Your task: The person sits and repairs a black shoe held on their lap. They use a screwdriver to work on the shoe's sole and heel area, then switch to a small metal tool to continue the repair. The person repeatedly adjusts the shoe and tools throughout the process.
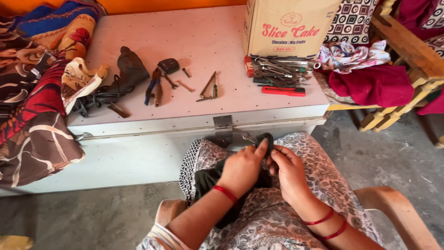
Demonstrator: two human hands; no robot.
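Low centre of frame, over the lap: left hand [241,169] and right hand [287,169] both pinch a dark cloth [208,178]. Gripping near its edge seems steadiest. Tools lie on the trunk [203,37] above.

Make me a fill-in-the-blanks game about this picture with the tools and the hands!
1. Both hands, the left hand and the right hand, pinch a dark ____ over the lap.
2. The tools lie on top of a big white metal ____.
3. The cardboard box stands just behind a pile of ____.
4. The utility knife lying in front of that pile is ____ in colour.

Missing words: cloth; trunk; spanners; red
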